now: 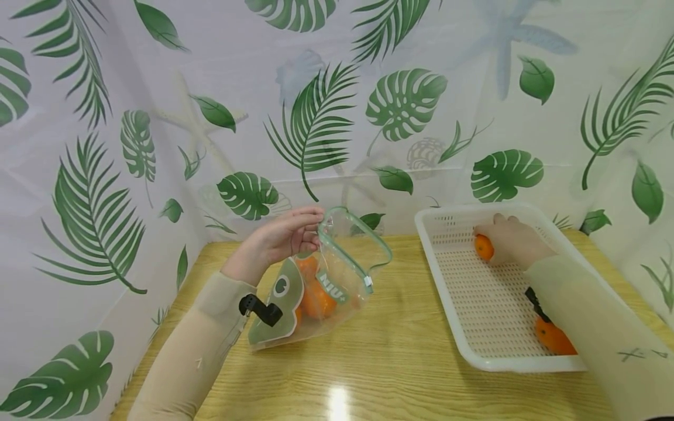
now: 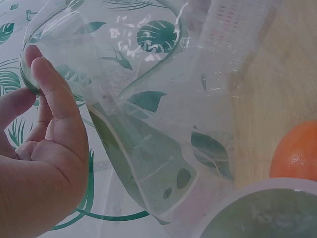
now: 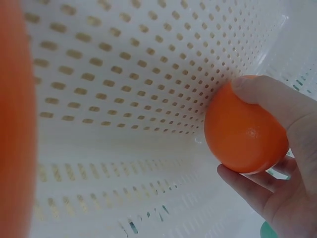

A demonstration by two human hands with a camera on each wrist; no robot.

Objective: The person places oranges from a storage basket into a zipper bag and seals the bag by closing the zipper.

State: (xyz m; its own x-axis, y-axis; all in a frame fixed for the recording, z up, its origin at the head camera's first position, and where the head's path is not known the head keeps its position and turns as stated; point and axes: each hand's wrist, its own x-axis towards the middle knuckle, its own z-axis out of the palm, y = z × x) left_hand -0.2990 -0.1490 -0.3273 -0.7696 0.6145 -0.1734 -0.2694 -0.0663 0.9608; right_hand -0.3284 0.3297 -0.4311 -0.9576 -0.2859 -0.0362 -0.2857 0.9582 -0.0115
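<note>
My left hand (image 1: 284,237) pinches the green-edged rim of a clear zip bag (image 1: 363,260) and keeps its mouth spread. The bag has a green cartoon face on its front, and several oranges (image 1: 318,299) lie inside it. In the left wrist view, the thumb and fingers (image 2: 54,84) meet at the rim. Over at the right, my right hand (image 1: 512,241) grips an orange (image 3: 242,131) at the far end of a white plastic basket (image 1: 442,292). Thumb and fingers wrap round that orange, which sits close against the basket's perforated floor.
Another orange (image 1: 554,338) lies in the basket's near right corner, partly hidden by the right forearm. Bag and basket both stand on a wooden table (image 1: 400,362). Behind and at the sides hangs a white leaf-printed sheet (image 1: 337,47).
</note>
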